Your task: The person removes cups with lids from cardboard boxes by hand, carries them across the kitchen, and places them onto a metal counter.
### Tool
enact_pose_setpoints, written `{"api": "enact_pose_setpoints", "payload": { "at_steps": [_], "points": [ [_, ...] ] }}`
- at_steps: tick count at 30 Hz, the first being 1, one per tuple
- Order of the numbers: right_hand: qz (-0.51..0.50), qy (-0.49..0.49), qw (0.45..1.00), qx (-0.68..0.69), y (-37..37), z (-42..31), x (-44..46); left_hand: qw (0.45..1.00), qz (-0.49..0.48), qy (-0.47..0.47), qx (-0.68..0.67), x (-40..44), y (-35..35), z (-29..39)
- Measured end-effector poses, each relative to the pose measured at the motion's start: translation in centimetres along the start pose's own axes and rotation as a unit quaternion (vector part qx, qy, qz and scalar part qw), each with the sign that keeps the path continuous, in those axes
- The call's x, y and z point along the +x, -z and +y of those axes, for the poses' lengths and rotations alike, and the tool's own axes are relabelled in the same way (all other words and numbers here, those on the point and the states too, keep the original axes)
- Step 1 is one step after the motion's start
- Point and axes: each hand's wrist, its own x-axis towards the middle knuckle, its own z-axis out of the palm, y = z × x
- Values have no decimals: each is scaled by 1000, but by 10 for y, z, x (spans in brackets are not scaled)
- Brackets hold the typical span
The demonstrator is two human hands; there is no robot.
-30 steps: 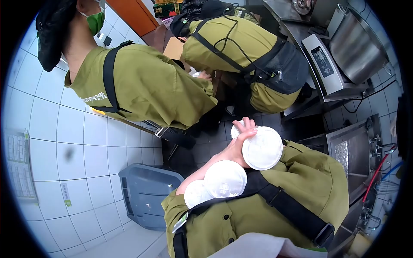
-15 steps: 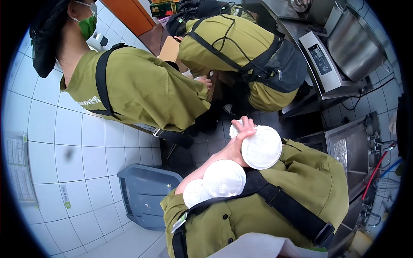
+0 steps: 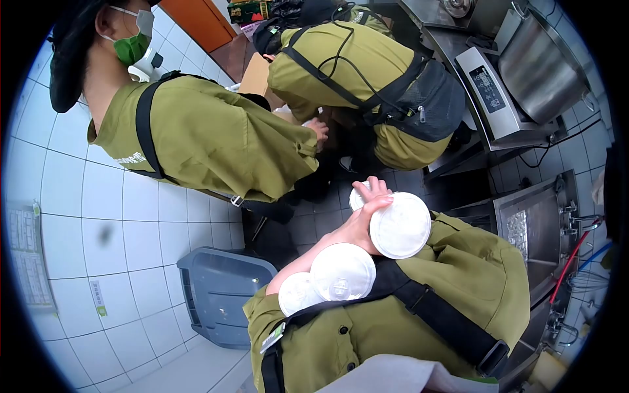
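Observation:
My left hand (image 3: 360, 221) is closed round a white round lid-like piece (image 3: 401, 226), its thumb along the edge. Beyond my fingers a second white disc (image 3: 358, 196) shows in part. Against my chest, by my bare left forearm, rest a larger white disc (image 3: 343, 271) with an embossed centre and a partly covered white disc (image 3: 299, 293). Only their flat round faces show, so I cannot tell whether they are single lids or the ends of stacks. My right sleeve (image 3: 468, 262) bends inward, and the hand at its end is hidden.
Two co-workers in olive jackets (image 3: 196, 134) (image 3: 354, 62) bend by a cardboard box (image 3: 255, 78). A grey lidded bin (image 3: 226, 298) stands at the left wall. On the right are a steel pot (image 3: 544, 69) on a cooker (image 3: 488, 92) and a sink (image 3: 524, 216) with taps.
The co-worker on the left has turned the head slightly to the right, and that person's hand has shifted a little. My left hand and the white discs have hardly moved.

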Motion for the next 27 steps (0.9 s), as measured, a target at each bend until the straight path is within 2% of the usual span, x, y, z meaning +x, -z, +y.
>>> {"api": "enact_pose_setpoints", "payload": {
  "at_steps": [1, 3, 5, 6, 7, 9, 10, 11, 14, 16, 27],
  "points": [
    [0, 0, 1000, 0, 1, 1, 0, 969, -50, -166, 174, 1, -14, 18],
    [2, 1, 1000, -2, 2, 2, -1, 883, -106, -289, 354, 2, -19, 24],
    [4, 3, 1000, -2, 1, 3, -1, 887, -126, -221, 386, 1, -5, 11],
    [4, 3, 1000, -4, 1, 4, -1, 970, -90, -98, 202, 1, 4, 1],
    [6, 5, 1000, -6, 1, 5, -1, 998, -49, 31, 7, 4, 7, -5],
    [12, 13, 1000, -15, 0, 5, -1, 999, -49, 5, 8, 4, 10, -7],
    [16, 15, 1000, -20, 0, 7, -2, 963, -90, -148, 205, 3, -3, 14],
    [19, 17, 999, -21, 0, 9, -1, 865, -125, -292, 389, 4, -13, 29],
    [11, 18, 1000, -2, -13, 22, -2, 850, -122, -310, 408, 7, -20, 39],
    [-44, -21, 999, 14, 17, 7, 0, 852, -123, -314, 401, 7, -21, 39],
    [-36, -3, 999, -4, -7, 7, 4, 854, -124, -310, 400, -5, -16, 48]
  ]
}}
